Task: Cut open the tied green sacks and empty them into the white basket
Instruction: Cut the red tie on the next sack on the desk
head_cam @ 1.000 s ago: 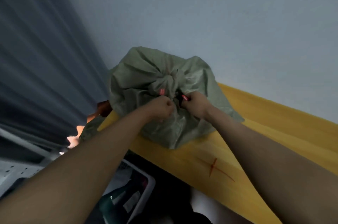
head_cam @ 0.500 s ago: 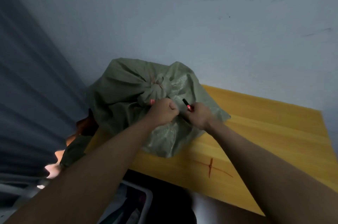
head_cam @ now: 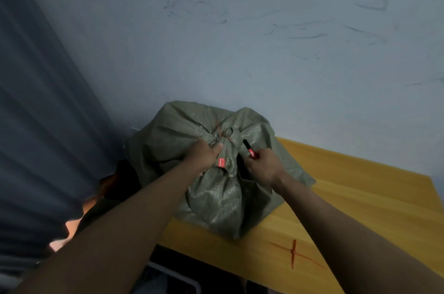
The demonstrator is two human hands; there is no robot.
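Note:
A tied green woven sack [head_cam: 216, 197] sits on the left end of a yellow wooden table [head_cam: 360, 209], against the wall. Its neck is bunched into a knot [head_cam: 227, 136] bound with a thin orange tie. My left hand [head_cam: 206, 155] grips the gathered neck just below the knot, beside a small red tag. My right hand [head_cam: 263, 166] holds a small black and red cutter [head_cam: 248, 148], its tip pointing up at the knot from the right. A corner of the white basket [head_cam: 177, 278] shows under the table edge, between my arms.
A grey curtain [head_cam: 43, 125] hangs at the left. A scuffed pale wall [head_cam: 264, 41] stands behind the table. A red cross [head_cam: 293, 253] is marked on the tabletop near its front edge. Dark and orange things lie left of the sack, half hidden.
The view has tilted up and the sack sits lower in frame. My left hand slid up the neck toward the knot. The cutter tip now stands out more from my right hand.

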